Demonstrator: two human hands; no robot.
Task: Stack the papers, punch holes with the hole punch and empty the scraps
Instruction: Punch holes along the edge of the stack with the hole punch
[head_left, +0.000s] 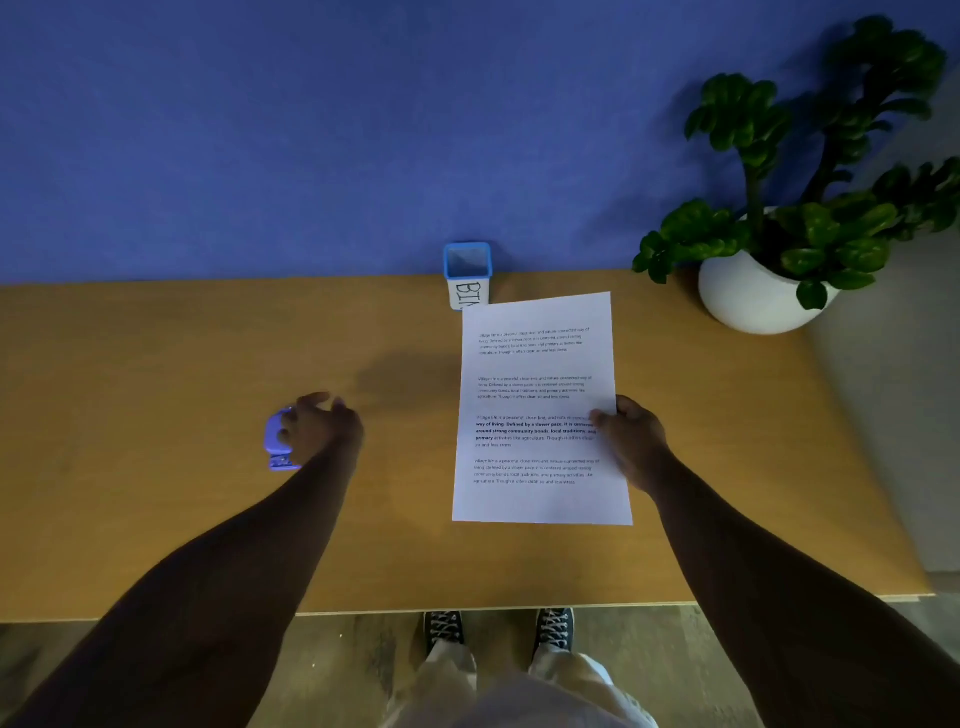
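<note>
White printed papers (540, 405) lie as one squared stack on the wooden table (156, 364), right of centre. My right hand (631, 436) pinches the stack's right edge, thumb on top. A small purple hole punch (278, 441) sits on the table to the left. My left hand (319, 423) curls over its right side, fingers touching it; whether it grips the punch is unclear. A small blue-rimmed white bin (467, 275) marked "BIN" stands at the back edge, just behind the papers' top left corner.
A potted green plant in a white round pot (753, 296) stands at the table's back right corner. A blue wall (311, 130) rises directly behind the table. The table's front edge is close to my body, with my shoes (498, 629) below it.
</note>
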